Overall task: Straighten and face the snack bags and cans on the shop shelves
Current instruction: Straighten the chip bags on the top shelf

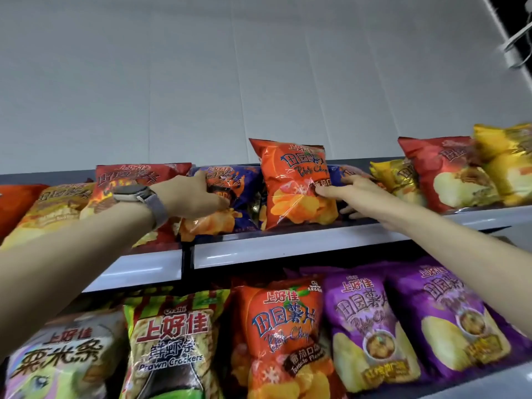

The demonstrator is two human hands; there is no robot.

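Observation:
On the top shelf an orange tomato chip bag stands upright and faces me. My right hand holds its right edge, thumb on the front and fingers behind, against a dark blue bag. Left of it a purple-and-orange chip bag leans back. My left hand, a watch on its wrist, grips that bag's left side with fingers over the top edge. A red bag lies tilted behind my left wrist.
The top shelf's white front rail runs below both hands. Red and yellow bags lean at the right, orange ones at far left. The lower shelf holds a prawn cracker bag, an orange bag and purple bags.

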